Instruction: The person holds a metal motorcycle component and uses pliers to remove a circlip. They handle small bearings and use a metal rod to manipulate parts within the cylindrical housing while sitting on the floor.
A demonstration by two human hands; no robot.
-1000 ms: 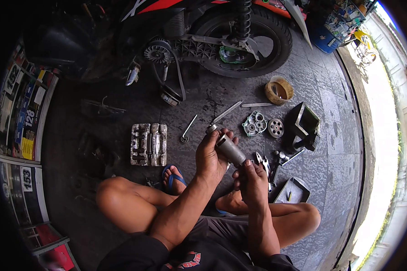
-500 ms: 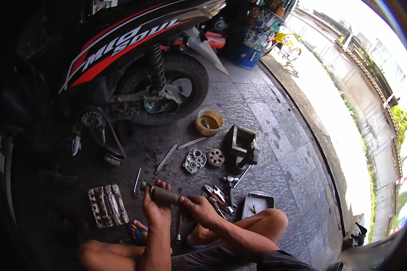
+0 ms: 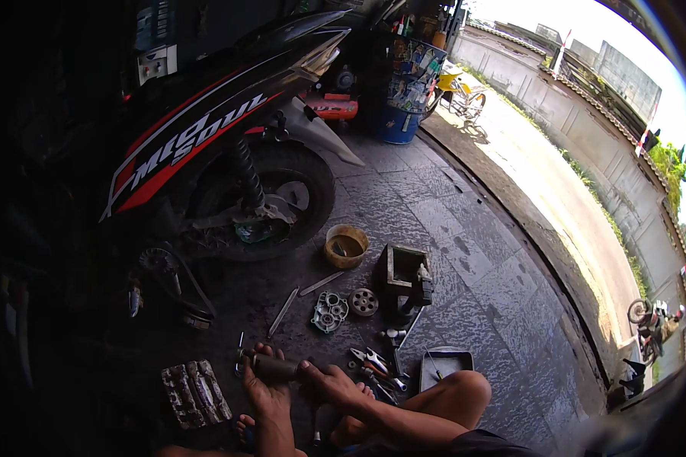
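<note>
Low in the picture, my left hand [image 3: 267, 400] is closed round a dull metal cylinder [image 3: 276, 368], and my right hand [image 3: 334, 385] grips its other end. A worn, stained case with long compartments [image 3: 196, 394] lies left of my hands. Just beyond them are a metal gear-case cover [image 3: 329, 320], a round metal plate with holes [image 3: 364, 302] and two long metal bars [image 3: 320, 283]. Pliers and other tools [image 3: 373, 369] lie to the right, beside a shallow tray [image 3: 453, 353]. My bent right leg shows near the tray.
A black-and-red scooter [image 3: 198, 129] stands ahead with belt parts [image 3: 194, 289] beside it. A stained plastic bowl [image 3: 333, 255] and square metal box [image 3: 392, 270] sit on the floor [image 3: 488, 282]. Behind are a red compressor [image 3: 331, 108], blue drum [image 3: 395, 129], and, outside, two motorbikes [image 3: 453, 84].
The view has swung up and rightward, showing more of the sunlit street, so my hands and the floor parts appear lower. Both hands still hold the cylinder, now angled nearer horizontal in the picture.
</note>
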